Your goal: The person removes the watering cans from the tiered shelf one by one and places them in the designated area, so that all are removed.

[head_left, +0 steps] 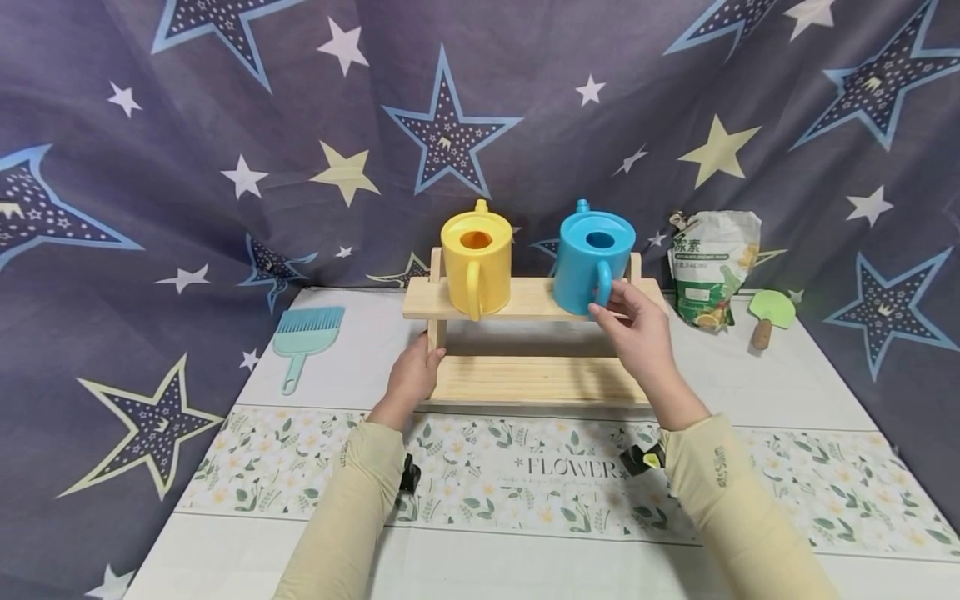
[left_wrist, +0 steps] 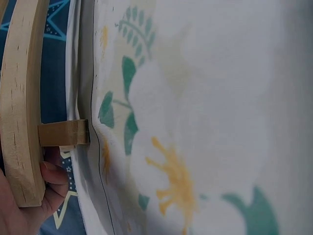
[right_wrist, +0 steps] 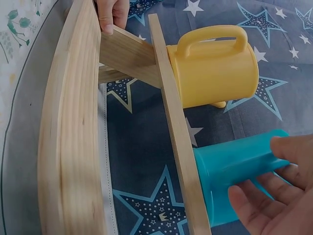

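A two-tier wooden plant shelf stands on the table. On its upper board sit a yellow watering can and, to the right, a blue watering can, both upright with handles facing me. My left hand grips the shelf's left end; in the left wrist view its fingers curl round the wood. My right hand holds the blue can's handle, thumb low on it and fingers behind. In the right wrist view the fingers sit close around that handle, which they partly hide.
A teal brush and dustpan lie left of the shelf. To the right stand a clipped white-and-green fertilizer bag and a green scoop with a brown handle. A starry curtain hangs behind; a floral cloth covers the table.
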`<state>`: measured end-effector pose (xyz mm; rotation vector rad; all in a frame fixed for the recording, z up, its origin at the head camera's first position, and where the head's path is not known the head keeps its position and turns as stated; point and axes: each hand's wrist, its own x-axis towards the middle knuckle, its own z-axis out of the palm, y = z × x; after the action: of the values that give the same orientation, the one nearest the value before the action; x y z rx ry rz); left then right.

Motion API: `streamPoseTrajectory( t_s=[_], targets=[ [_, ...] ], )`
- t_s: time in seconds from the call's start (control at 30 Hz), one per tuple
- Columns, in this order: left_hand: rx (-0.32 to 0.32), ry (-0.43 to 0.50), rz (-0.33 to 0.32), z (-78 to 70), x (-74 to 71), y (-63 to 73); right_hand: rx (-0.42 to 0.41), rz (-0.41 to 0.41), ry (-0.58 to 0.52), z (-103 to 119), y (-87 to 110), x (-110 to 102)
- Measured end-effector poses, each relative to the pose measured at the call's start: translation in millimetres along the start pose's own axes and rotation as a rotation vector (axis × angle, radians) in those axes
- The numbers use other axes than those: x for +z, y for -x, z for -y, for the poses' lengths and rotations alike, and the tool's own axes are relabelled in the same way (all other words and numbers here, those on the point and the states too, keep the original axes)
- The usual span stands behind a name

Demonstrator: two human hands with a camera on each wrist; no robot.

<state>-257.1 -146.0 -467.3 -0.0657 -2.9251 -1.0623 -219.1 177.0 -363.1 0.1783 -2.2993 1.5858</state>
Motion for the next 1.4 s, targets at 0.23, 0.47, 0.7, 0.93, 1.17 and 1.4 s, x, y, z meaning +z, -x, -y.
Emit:
streamPoseTrajectory(
  t_s=[0.23, 0.47, 0.7, 0.93, 1.17, 1.4],
  targets=[
    [-0.003, 0.001, -0.006, 0.3, 1.6, 0.2, -0.015, -0.037, 0.039, 0, 0.0, 3],
    [-0.013, 0.000, -0.005, -0.8, 1.7, 0.0, -0.068, -0.047, 0.096, -2, 0.6, 2],
    [-0.005, 0.001, -0.004, -1.3, 1.0, -0.1, -0.128, -0.075, 0.153, -4, 5.3, -4],
    [0.010, -0.009, -0.007, 1.3, 1.9, -1.3, -0.123, -0.097, 0.119, -9, 11.5, -12],
    [0.010, 0.000, -0.003, 2.2, 1.0, -1.2, -0.105, -0.132, 0.099, -11, 19.9, -22],
    [0.016, -0.011, -0.006, 2.1, 0.1, -0.8, -0.106, -0.161, 0.060, -10, 27.7, -34]
  ],
)
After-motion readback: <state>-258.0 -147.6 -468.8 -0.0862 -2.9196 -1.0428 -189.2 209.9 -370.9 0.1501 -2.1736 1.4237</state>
